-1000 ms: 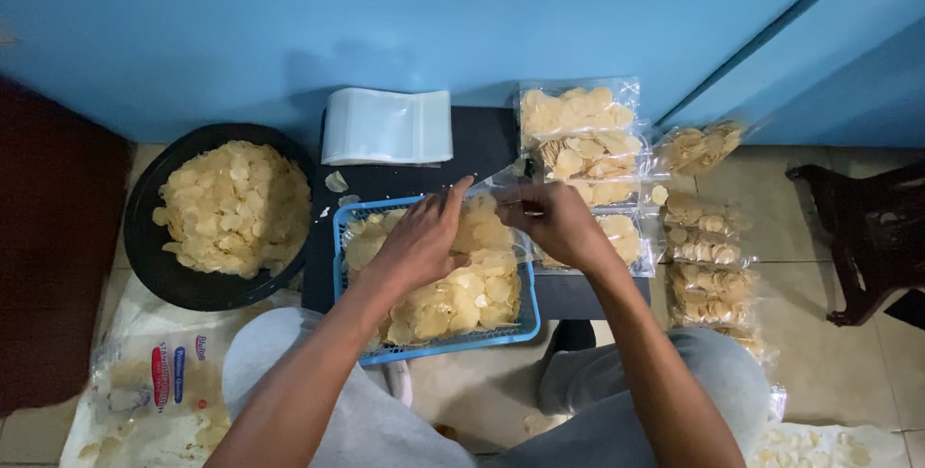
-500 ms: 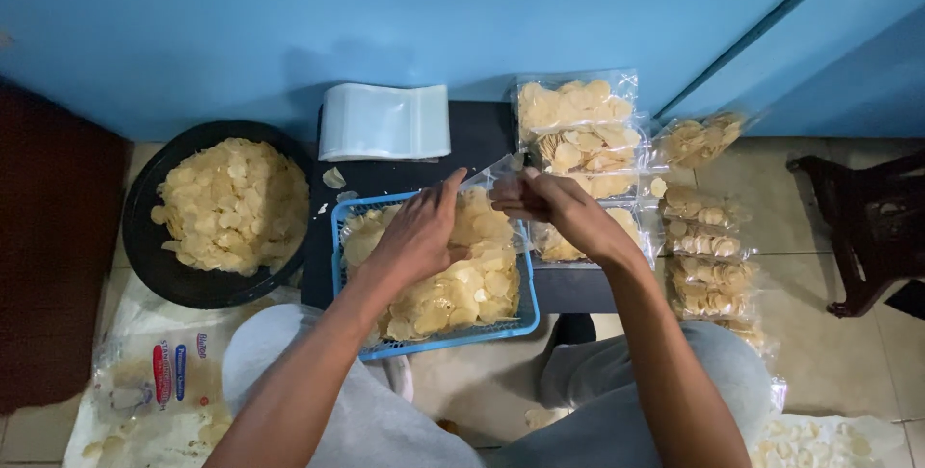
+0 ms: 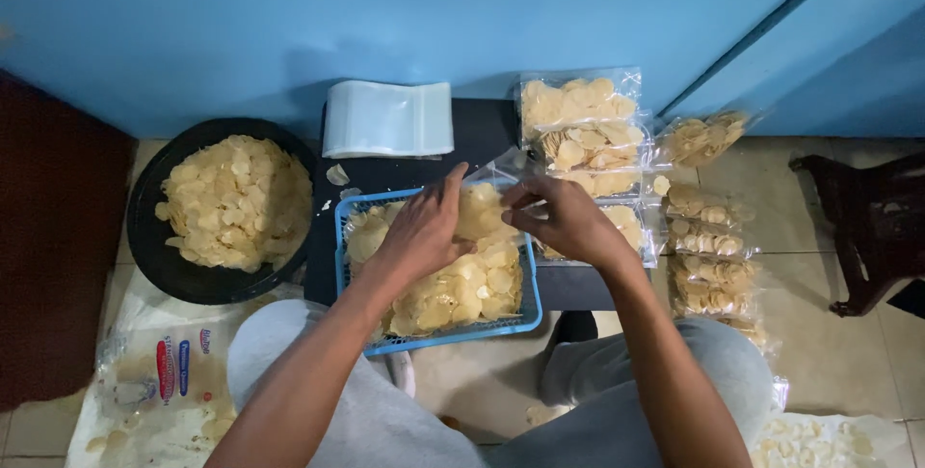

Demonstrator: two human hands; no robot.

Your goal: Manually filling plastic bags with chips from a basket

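Both hands, left hand and right hand, pinch a clear bag over the blue basket; several filled bags lie stacked, chips remain plentiful.

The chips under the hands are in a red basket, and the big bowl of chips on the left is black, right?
Not quite. The head view shows the basket is blue, not red. The chips do lie in it under both hands, and the bowl on the left is black.

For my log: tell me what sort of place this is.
Probably a home snack-packing spot on a tiled floor: a blue basket of chips, sealed chip bags stacked, empty bags on a low table.
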